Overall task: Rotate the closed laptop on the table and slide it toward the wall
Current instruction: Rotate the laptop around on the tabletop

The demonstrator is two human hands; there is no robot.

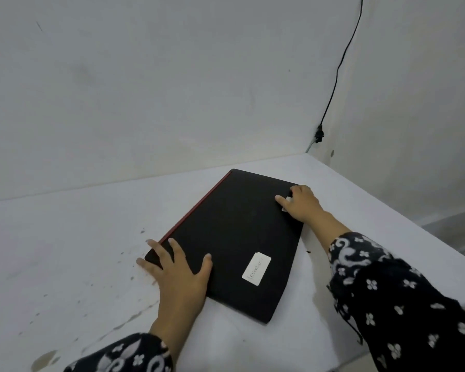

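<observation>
A closed black laptop (234, 234) with a red strip along its left edge and a white label near its front lies skewed on the white table (65, 251); its far corner is close to the back wall (145, 103). My left hand (177, 272) rests with spread fingers on the laptop's near left corner, some fingers over the edge onto the table. My right hand (301, 202) presses on the far right corner, partly covering a small white sticker there.
A side wall (414, 116) meets the back wall at the right, with a black cable (341, 63) running down to a plug at the corner. The table's right edge drops off near my right sleeve. Dark stains mark the table at the left.
</observation>
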